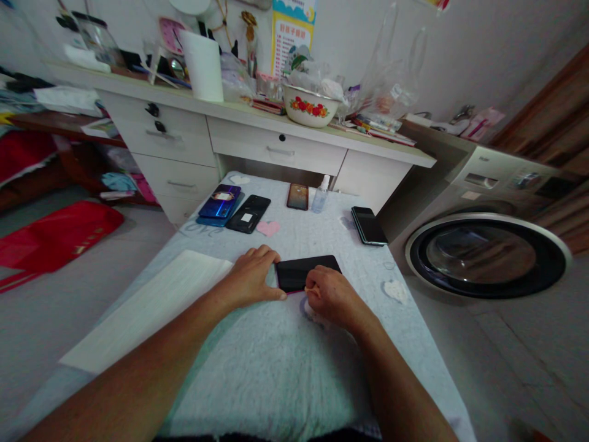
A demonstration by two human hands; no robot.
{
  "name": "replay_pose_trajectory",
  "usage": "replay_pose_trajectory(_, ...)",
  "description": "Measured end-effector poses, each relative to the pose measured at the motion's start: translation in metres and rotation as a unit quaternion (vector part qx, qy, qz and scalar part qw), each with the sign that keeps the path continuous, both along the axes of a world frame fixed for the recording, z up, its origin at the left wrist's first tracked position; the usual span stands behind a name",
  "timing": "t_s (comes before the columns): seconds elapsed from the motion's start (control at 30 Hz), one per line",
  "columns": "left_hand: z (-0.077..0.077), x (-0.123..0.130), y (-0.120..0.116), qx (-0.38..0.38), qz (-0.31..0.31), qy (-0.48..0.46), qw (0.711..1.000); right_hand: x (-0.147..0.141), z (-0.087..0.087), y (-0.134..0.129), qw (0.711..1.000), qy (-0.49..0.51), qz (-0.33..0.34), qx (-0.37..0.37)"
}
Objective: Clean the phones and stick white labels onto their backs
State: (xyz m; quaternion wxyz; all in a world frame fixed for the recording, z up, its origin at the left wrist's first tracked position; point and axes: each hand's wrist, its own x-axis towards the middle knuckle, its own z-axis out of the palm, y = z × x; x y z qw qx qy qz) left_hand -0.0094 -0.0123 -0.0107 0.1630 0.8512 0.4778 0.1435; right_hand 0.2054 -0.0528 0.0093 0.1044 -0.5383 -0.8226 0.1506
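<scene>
A smartphone [297,272] with a black screen lies face up on the cloth-covered table [257,368]. My left hand [251,277] steadies its left end, thumb at the near corner and fingers at the far corner. Curled into a fist, my right hand [334,294] presses at the phone's near edge, right of its middle. Something small and orange-tan shows between those fingers, too little of it to name. The hand covers the phone's near right part.
White paper [151,307] lies left of my hands. Farther back are a blue phone [219,202], a black phone [249,213], a brown-gold phone [297,196], a spray bottle [321,195] and stacked phones [369,226]. A desk [278,144] stands behind, a washing machine [488,209] right.
</scene>
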Motion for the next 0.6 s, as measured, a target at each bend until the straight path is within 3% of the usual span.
replay_pose_trajectory(0.2, -0.002, 0.0, 0.001, 0.003, 0.001, 0.003, 1.0, -0.002, 0.001, 0.0, 0.999, 0.032, 0.016, 0.009)
replay_pose_trajectory(0.4, -0.002, 0.0, 0.0, 0.005, -0.002, 0.0, 1.0, 0.011, 0.005, 0.003, 0.999, 0.002, -0.036, 0.02)
replay_pose_trajectory(0.6, 0.0, 0.0, 0.0, 0.0, 0.001, 0.004, 1.0, 0.004, 0.0, 0.003, 1.0, 0.009, -0.011, 0.015)
